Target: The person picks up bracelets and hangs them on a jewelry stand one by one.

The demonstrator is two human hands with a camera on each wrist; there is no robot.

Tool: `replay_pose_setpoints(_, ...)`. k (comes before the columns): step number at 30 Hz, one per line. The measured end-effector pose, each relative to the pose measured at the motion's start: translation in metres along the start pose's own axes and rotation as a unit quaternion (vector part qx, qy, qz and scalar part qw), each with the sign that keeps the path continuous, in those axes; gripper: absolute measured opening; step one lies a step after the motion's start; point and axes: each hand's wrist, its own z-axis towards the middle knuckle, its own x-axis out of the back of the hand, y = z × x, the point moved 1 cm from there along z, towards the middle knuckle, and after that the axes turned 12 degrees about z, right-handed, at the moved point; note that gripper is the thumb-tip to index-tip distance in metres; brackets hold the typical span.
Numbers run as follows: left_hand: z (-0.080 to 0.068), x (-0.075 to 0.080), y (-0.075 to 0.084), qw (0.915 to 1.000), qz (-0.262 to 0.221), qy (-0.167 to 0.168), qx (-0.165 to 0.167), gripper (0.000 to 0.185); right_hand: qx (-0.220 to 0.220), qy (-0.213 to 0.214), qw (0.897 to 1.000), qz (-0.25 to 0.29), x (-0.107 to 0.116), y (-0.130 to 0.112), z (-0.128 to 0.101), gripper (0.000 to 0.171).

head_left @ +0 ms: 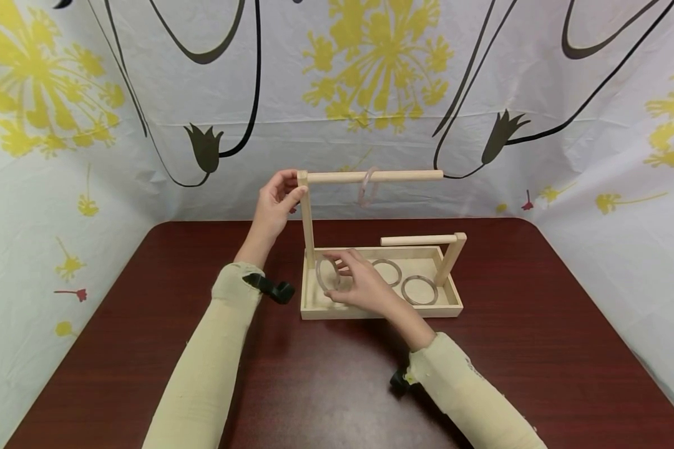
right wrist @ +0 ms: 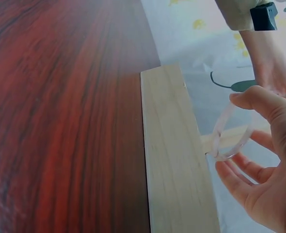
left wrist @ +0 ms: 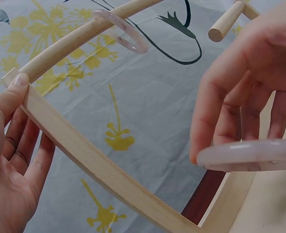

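My left hand (head_left: 276, 202) grips the top of the tall wooden post (head_left: 307, 218), thumb on its near face and fingers behind. My right hand (head_left: 362, 284) pinches a pale translucent bangle (right wrist: 219, 136) between thumb and fingers, tilted up over the left end of the wooden tray (head_left: 342, 315). Another bangle (left wrist: 126, 31) hangs on the long upper dowel (head_left: 404, 176) that juts right from the post. Inside the tray lie two more, a bangle (head_left: 420, 304) near the front right and a bangle (head_left: 400, 274) behind it, partly covered by my right hand.
At the tray's right end stands a shorter post (head_left: 451, 259) with a dowel (head_left: 415, 240) pointing left. The stand sits on a dark red-brown table (head_left: 292, 386). A white flower-printed cloth (head_left: 326, 137) hangs behind and at both sides.
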Motion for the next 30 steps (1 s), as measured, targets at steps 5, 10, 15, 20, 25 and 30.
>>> replay_pose_setpoints(5, 0.000, 0.000, 0.000, 1.0000, 0.000, 0.000, 0.002, 0.033, 0.005, 0.003, 1.000, 0.017, 0.001, -0.004, -0.001, 0.070)
replay_pose_setpoints(10, 0.000, -0.001, 0.000, 1.0000, -0.003, 0.000, -0.001, 0.034, 0.009, 0.011, 1.000, 0.018, 0.002, -0.008, -0.002, 0.070)
replay_pose_setpoints(15, 0.000, -0.001, 0.002, 1.0000, -0.003, 0.000, 0.000, 0.033, 0.012, 0.018, 0.999, 0.023, 0.003, -0.011, -0.003, 0.071)
replay_pose_setpoints(20, 0.000, -0.001, 0.003, 1.0000, -0.006, -0.001, 0.004, 0.033, 0.018, 0.025, 0.999, 0.040, 0.003, -0.013, -0.004, 0.071)
replay_pose_setpoints(25, 0.001, 0.000, 0.003, 1.0000, -0.007, -0.002, 0.006, 0.034, 0.026, 0.033, 0.997, 0.059, 0.004, -0.016, -0.005, 0.071)
replay_pose_setpoints(30, 0.000, 0.000, 0.002, 1.0000, -0.007, 0.000, 0.006, 0.032, 0.030, 0.039, 0.997, 0.065, 0.005, -0.020, -0.006, 0.070)
